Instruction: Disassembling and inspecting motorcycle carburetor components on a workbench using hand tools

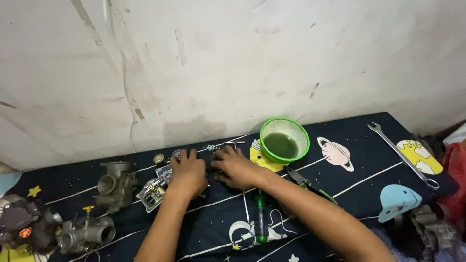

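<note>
My left hand (187, 173) and my right hand (237, 168) rest side by side on a dark space-print cloth (359, 165), fingers curled over small metal parts (213, 147) laid near the wall. What lies under the palms is hidden, so I cannot tell if either hand grips anything. A flat metal carburetor piece (153, 191) sits just left of my left hand. A green-handled screwdriver (261, 221) lies below my right wrist.
A green-rimmed bowl (285, 139) with dark green liquid stands right of my hands. Pliers (303, 182) lie by my right forearm. A long wrench (403, 155) is at far right. Carburetor bodies (115, 184) (87, 234) sit at left.
</note>
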